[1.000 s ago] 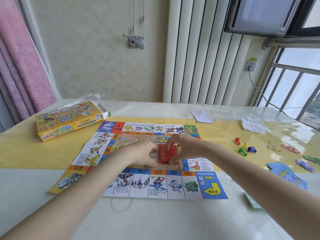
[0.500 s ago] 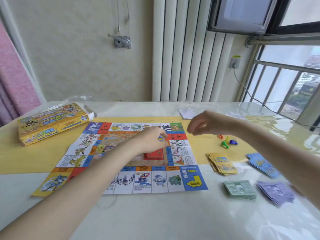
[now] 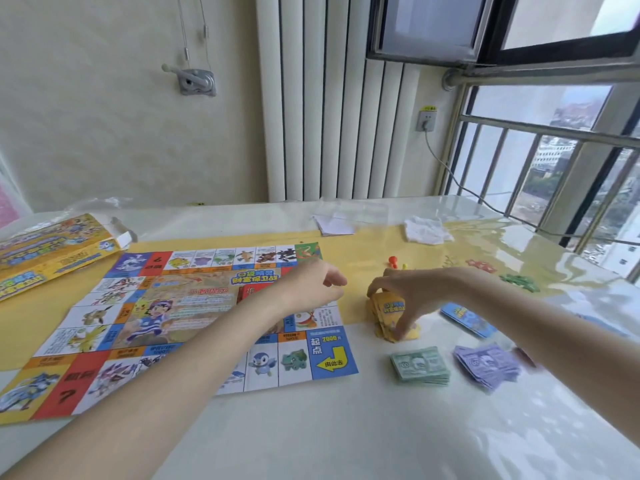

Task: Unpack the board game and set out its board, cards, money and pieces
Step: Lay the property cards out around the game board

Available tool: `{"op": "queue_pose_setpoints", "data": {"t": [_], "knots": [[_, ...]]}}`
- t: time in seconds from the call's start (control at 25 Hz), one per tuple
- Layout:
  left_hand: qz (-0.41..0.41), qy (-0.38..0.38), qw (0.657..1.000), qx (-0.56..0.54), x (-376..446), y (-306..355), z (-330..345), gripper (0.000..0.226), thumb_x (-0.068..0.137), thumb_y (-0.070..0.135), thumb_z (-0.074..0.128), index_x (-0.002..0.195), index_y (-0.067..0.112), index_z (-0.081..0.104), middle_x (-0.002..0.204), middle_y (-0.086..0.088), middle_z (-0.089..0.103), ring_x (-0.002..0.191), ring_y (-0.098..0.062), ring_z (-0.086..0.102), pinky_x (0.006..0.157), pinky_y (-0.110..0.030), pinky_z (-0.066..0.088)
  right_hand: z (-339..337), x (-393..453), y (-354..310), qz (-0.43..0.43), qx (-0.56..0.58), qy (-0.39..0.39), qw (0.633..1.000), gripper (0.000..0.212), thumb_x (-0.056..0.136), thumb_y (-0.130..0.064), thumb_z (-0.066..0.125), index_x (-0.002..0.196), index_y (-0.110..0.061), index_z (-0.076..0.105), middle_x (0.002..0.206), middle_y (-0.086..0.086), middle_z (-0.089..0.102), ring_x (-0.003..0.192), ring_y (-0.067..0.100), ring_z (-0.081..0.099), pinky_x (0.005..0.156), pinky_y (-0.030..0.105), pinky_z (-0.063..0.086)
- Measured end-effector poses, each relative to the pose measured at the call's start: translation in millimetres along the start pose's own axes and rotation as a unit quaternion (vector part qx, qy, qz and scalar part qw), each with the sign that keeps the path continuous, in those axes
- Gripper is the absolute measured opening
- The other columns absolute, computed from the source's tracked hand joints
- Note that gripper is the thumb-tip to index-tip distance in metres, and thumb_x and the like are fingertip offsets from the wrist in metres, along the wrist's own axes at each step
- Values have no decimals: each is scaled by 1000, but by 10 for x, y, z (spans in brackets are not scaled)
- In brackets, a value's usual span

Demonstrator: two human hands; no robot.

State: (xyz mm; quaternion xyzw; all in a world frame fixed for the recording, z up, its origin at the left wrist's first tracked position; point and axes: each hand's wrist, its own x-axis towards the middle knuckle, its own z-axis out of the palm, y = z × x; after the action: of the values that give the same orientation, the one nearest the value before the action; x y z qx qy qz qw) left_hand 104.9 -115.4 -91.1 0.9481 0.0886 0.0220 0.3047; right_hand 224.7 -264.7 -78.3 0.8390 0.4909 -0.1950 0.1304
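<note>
- Glossy white table [image 3: 311, 438] with a yellow runner fills the view, set against a pale wall, a white ribbed radiator and a barred window.
- Right hand [image 3: 412, 292] grips the yellow card deck [image 3: 391, 317], fingers curled over its far edge and thumb on the near side; the deck looks tipped up on the table, partly fanned.
- Just behind that hand, a red pawn [image 3: 392, 260] and a sliver of a yellow one show; any other pawns are hidden by the hand.
- Just right of it lies the blue card deck [image 3: 467, 320]; nearer the person sit a green money stack [image 3: 420, 365] and a looser purple money stack [image 3: 485, 365].
- Farther right, red and green flat pieces [image 3: 519, 282] lie on the runner, too blurred to name closer.
- Left hand [image 3: 311, 282] hovers over the right edge of the game board [image 3: 166, 323], fingers loosely curled, holding nothing.
- Board lies unfolded and flat; a red patch beside the left wrist may be a card deck set in its middle, mostly covered.
- Far left of the hands, the game box [image 3: 52, 251] lies on its side with its flap open; a folded paper [image 3: 334, 225] and a crumpled white cloth [image 3: 426, 230] sit at the back.
- By my reading the unpacking is done and the setting-out well along: board, money and pawns are out; the yellow and blue decks probably want squaring and placing.
</note>
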Motion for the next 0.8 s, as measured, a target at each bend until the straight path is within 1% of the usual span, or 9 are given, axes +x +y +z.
{"op": "queue_pose_setpoints", "data": {"t": [0.12,0.2,0.28,0.36,0.44,0.52,0.6,0.68,0.8], "knots": [[-33,41,979,-197,22,-6,99,28,91,19,57,118,12,58,122,-5,61,109,-14,56,93,-25,41,-24,-38,-9,-4,72,39,997,48,72,-30,76,109,-12,51,94,-1,52,88,19,50,71,30,40],[-69,-15,886,-458,19,-25,126,44,77,30,73,115,12,57,114,-9,64,101,-19,62,94,-35,45,-127,-134,-30,-55,290,96,951,27,75,-12,74,91,-9,53,78,0,55,76,16,51,64,26,39],[-47,-112,791,-600,14,-36,108,71,59,42,81,116,8,57,111,-17,65,102,-30,64,97,-46,45,-283,-236,-85,-132,482,110,859,21,77,4,67,88,-3,51,72,5,55,65,12,54,59,19,41],[7,-147,728,-670,10,-18,89,79,53,40,85,119,6,58,113,-21,64,105,-34,63,95,-50,47,-386,-276,-186,-183,515,103,831,21,79,9,63,93,1,51,72,7,57,61,12,56,55,19,44],[23,-131,685,-716,6,1,71,79,49,30,89,116,2,58,104,-21,66,93,-32,67,87,-45,54,-406,-228,-284,-189,501,118,836,27,78,6,65,102,-1,54,79,6,60,69,14,59,59,21,46],[10,-98,668,-738,-13,-29,31,81,41,25,93,110,-1,59,94,-21,66,80,-31,68,75,-39,58,-399,-140,-320,-153,487,202,836,40,76,-3,72,111,-10,54,96,5,60,82,14,59,60,14,46],[-11,-56,662,-747,-28,-88,-28,84,33,25,94,105,-2,60,88,-20,67,73,-30,69,65,-36,59,-372,-74,-338,-151,465,300,819,43,71,-9,77,106,-15,51,106,4,58,98,18,59,77,19,51],[-15,-22,672,-740,-38,-125,-86,85,31,29,94,104,1,63,90,-17,69,74,-28,70,58,-33,58,-355,-44,-376,-170,363,322,858,47,67,-19,81,103,-17,50,108,1,59,108,18,56,98,32,45],[-14,-3,683,-731,-88,-99,-150,75,41,34,88,105,4,64,91,-14,70,77,-25,70,54,-29,57,-373,-45,-500,-169,200,343,902,53,66,-28,82,104,-14,49,107,-1,59,103,17,55,93,32,44]]}}
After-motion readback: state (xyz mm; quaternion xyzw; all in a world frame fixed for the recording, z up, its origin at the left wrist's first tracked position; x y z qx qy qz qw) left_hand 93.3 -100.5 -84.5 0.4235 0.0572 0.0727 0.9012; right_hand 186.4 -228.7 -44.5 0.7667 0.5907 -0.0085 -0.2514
